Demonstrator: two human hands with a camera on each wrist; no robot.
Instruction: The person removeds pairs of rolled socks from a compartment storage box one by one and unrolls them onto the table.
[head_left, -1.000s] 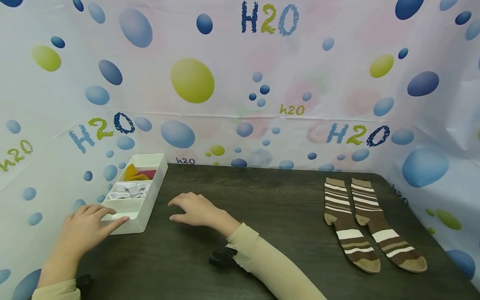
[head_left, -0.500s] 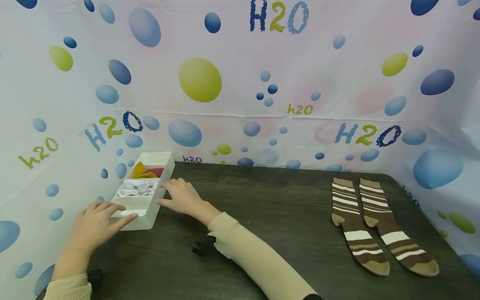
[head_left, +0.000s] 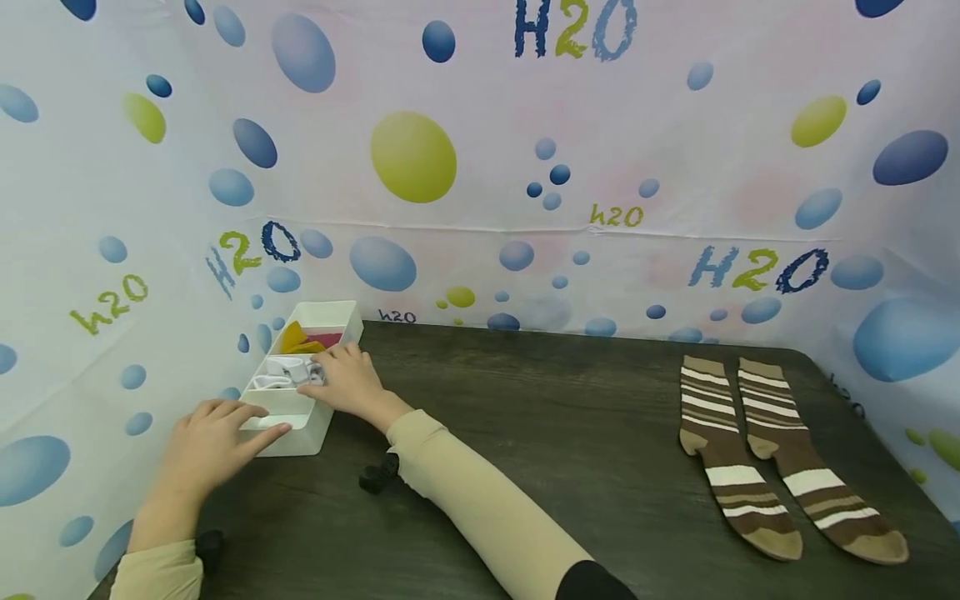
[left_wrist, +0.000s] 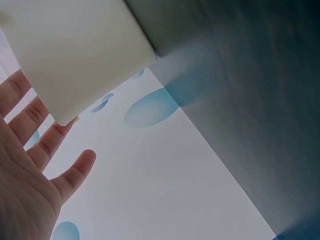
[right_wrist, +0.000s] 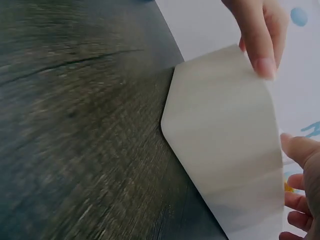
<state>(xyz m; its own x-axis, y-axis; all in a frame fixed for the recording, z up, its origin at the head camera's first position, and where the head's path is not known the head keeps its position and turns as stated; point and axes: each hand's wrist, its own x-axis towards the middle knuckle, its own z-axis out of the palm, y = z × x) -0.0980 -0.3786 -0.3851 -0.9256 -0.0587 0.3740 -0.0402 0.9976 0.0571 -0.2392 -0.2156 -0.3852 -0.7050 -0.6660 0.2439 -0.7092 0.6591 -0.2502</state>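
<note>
A white box (head_left: 322, 437) with compartments stands at the table's left side. Its middle compartment holds a looped white cable with a blocky white piece (head_left: 287, 371); farther back lie yellow and dark red cloth-like pieces (head_left: 296, 338). My left hand (head_left: 206, 442) is at the near left corner, its thumb at the near rim and its fingers spread in the left wrist view. My right hand (head_left: 348, 379) reaches over the right rim, fingertips over the cable and thumb low at the rim. In the right wrist view its fingers (right_wrist: 297, 200) are loosely bent and partly hidden by the box wall.
Two brown, tan and white striped socks (head_left: 731, 450) lie side by side on the right of the dark table (head_left: 525, 417). A bubble-printed sheet (head_left: 480, 167) rises behind the table and along its left side. The box stands close to that sheet.
My right hand has moved left from the bare table to over the box's middle compartment. The left hand stays at the box corner. The head view has shifted slightly left.
</note>
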